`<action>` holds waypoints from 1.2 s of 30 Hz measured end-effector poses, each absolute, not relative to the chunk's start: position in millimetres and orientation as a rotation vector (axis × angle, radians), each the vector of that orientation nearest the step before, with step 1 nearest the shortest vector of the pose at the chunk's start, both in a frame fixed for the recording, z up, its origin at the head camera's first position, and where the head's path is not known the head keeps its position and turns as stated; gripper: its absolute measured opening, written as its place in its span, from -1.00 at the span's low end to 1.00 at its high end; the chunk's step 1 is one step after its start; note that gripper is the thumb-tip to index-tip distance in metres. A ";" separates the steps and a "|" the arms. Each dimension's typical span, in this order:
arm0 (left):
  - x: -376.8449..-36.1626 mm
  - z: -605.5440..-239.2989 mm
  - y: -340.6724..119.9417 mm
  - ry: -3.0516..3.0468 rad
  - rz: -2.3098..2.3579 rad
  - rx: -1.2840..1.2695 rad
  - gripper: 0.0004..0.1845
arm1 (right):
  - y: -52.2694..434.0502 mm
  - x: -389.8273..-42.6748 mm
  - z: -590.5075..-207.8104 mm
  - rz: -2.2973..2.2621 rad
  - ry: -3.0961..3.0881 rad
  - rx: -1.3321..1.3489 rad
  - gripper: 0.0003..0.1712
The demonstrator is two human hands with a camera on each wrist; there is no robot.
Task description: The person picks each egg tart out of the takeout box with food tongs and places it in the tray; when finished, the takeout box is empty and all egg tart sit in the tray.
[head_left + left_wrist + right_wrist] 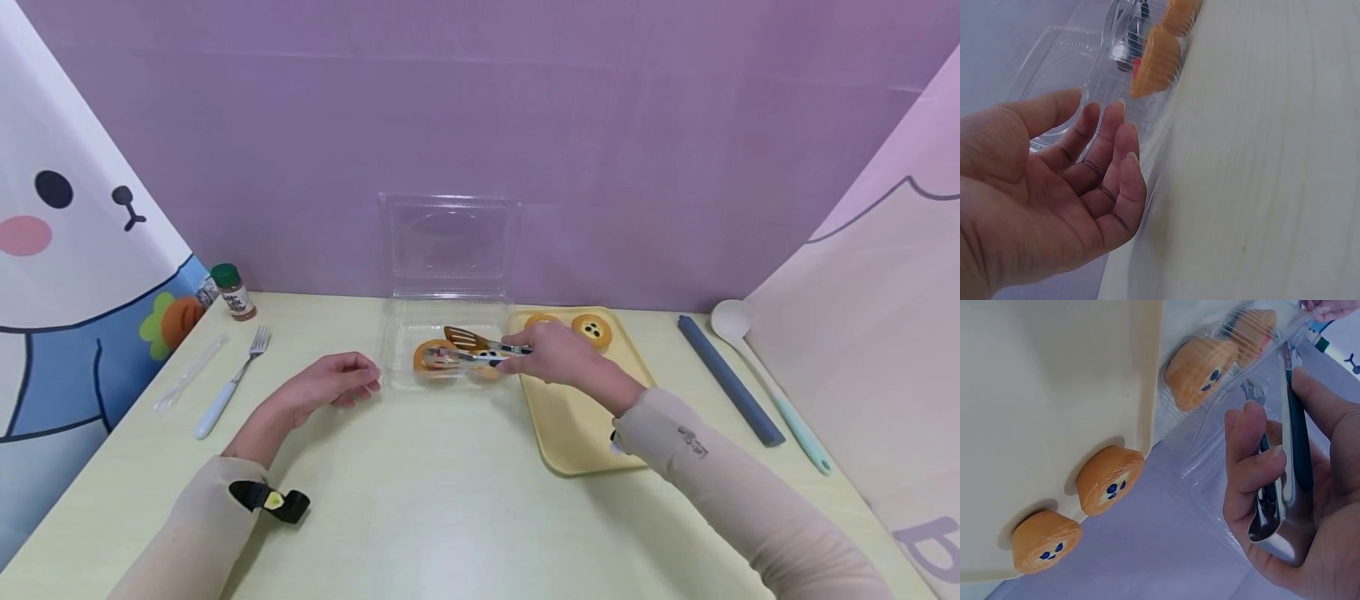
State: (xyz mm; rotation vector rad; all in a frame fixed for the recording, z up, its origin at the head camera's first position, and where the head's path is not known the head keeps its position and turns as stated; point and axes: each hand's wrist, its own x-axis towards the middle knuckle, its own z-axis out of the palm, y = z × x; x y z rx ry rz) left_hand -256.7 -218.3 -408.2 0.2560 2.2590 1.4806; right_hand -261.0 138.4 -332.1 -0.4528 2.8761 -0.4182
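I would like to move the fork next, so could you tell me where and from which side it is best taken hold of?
Grip the fork by its pale blue handle, the thick end nearest the table's front edge. It lies flat, tines pointing away toward the spice jar. Probably come from above with the left hand, fingers either side of the handle; a clear plastic piece lies close on its left.
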 end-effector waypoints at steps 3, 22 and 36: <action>-256.7 -408.4 -218.1 2.265 1.476 0.255 -0.59 | 136.3 -262.0 -331.7 -0.406 2.867 -0.457 -0.34; -258.0 -410.8 -218.4 2.261 1.481 0.254 -0.59 | 124.1 -270.6 -331.6 -0.387 2.794 -0.516 -0.41; -257.4 -411.0 -219.6 2.261 1.485 0.256 -0.57 | 113.2 -273.6 -334.8 -0.424 2.756 -0.559 -0.49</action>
